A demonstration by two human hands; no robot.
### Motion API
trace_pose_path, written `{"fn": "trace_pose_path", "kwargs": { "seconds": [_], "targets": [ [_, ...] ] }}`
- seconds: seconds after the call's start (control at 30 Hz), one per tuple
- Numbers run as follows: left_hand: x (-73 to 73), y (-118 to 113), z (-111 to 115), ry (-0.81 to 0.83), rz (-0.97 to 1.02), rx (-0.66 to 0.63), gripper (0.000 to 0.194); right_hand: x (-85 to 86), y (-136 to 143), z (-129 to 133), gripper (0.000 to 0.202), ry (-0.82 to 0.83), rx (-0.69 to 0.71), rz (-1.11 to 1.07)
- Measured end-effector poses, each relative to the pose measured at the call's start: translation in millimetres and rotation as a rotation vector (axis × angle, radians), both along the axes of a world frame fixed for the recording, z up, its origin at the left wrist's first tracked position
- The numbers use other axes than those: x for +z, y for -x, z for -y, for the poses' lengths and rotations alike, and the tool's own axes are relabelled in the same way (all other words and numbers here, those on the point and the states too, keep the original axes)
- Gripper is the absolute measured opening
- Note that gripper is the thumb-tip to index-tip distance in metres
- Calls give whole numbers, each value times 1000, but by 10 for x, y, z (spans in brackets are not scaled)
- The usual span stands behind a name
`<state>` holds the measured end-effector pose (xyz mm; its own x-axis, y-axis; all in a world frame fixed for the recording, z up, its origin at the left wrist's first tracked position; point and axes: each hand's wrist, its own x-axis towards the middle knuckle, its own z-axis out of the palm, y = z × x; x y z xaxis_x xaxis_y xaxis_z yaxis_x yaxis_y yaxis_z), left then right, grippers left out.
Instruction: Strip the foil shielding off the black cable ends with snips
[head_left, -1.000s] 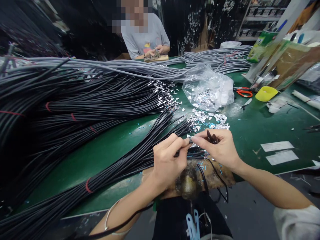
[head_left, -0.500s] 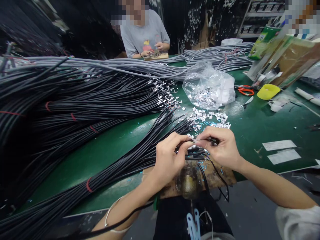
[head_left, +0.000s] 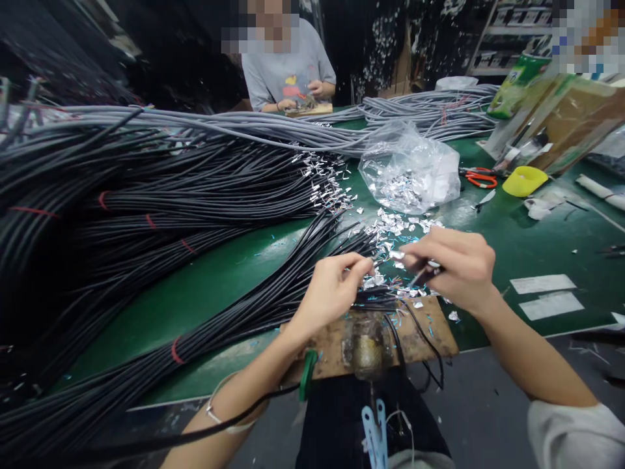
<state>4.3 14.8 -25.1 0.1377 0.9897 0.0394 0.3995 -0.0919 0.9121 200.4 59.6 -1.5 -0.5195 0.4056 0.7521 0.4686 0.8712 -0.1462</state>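
Observation:
My left hand (head_left: 336, 283) is closed in a pinch at the stripped end of a black cable; the fingers hide most of it. A black cable (head_left: 215, 430) also runs across my left forearm. To the right, my right hand (head_left: 456, 267) is closed around a small dark metal tool (head_left: 420, 277), whose exact kind is blurred. A scrap of silver foil (head_left: 397, 255) shows at its fingertips. Below both hands is a worn wooden board (head_left: 327, 355) bearing a round brass-coloured fixture (head_left: 367, 355). A bundle of black cables (head_left: 254, 312) lies beside my left hand.
More black cables (head_left: 219, 202) and grey cables (head_left: 205, 124) cover the left and back. A clear plastic bag (head_left: 415, 169), foil scraps (head_left: 390, 221), orange-handled pliers (head_left: 481, 178) and a yellow ring (head_left: 525, 181) lie on the green table (head_left: 493, 241). Opposite sits a person (head_left: 288, 68).
My hands have drawn apart. The right hand moved right and slightly up, with silver foil now at its fingertips; the left stays pinched near the same place.

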Motion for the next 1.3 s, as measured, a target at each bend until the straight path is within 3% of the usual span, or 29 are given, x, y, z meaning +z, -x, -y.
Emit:
{"fn": "trace_pose_path", "kwargs": {
  "seconds": [0.1, 0.23, 0.43, 0.53, 0.63, 0.77, 0.87, 1.0, 1.13, 1.3],
  "targets": [
    [-9, 43, -5, -6, 197, 83, 29, -1, 31, -24, 14, 230, -108, -104],
    [-12, 62, 33, -48, 198, 113, 24, -37, 151, 21, 19, 503, 60, -153],
    [36, 65, 60, -66, 7, 14, 26, -114, 235, 82, 18, 545, 124, -221],
    [38, 63, 54, -47, 33, 13, 26, -129, 247, 91, 13, 532, 131, -220],
    [11, 51, 50, -77, 111, 77, 17, -125, 269, 111, 11, 658, 117, -240],
    [-11, 43, 55, -244, 98, 124, 12, -95, 299, 118, 14, 906, 187, -328],
    [-11, 45, 66, -386, 50, 138, 13, -77, 308, 97, 13, 1023, 255, -360],
    [-12, 40, 92, -590, -95, 220, 10, -90, 306, 77, 13, 1142, 247, -456],
    [-16, 22, 112, -752, -225, 254, 9, -103, 317, 108, 15, 1128, 187, -488],
    [-30, -13, 128, -765, -245, 297, 8, -105, 369, 205, 19, 897, 58, -443]
  ]
}}
